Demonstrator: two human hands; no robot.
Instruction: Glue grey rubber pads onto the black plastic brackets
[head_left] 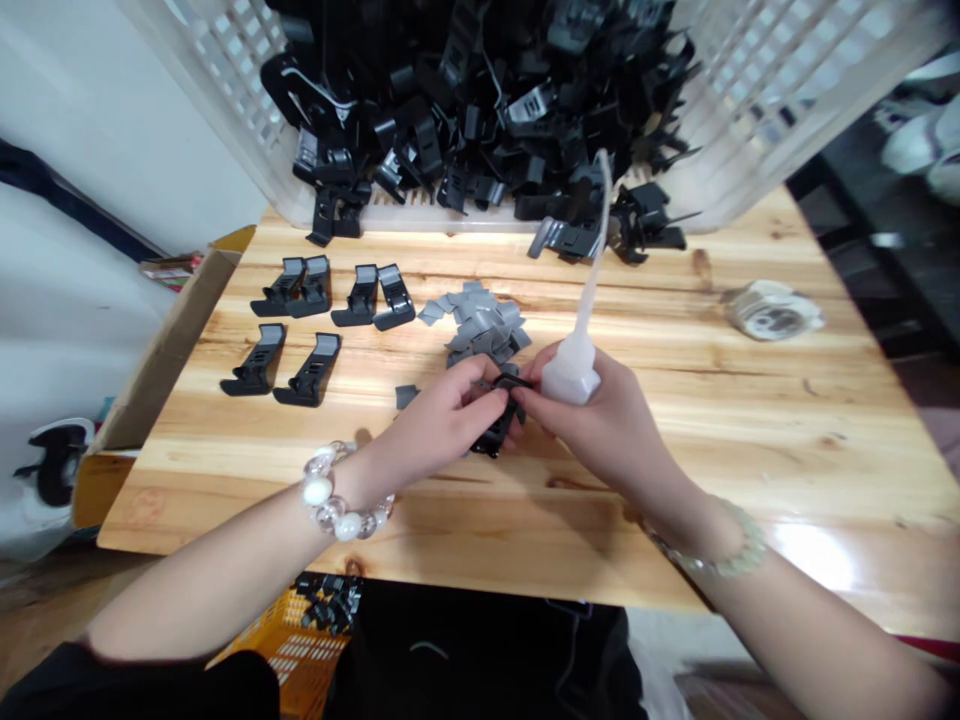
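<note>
clips [296, 335] left of pads [480, 325], crate [750, 110] perhaps behind

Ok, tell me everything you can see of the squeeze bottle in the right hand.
The squeeze bottle is small, translucent white, soft plastic by its look, with a long thin nozzle rising and leaning slightly right toward the basket. The right hand grips its rounded body just above the table, while its fingertips also meet the black clip the left hand holds. Its contents cannot be made out.

wooden table [750, 420] | white wall [112, 120] | glare on tabletop
</note>
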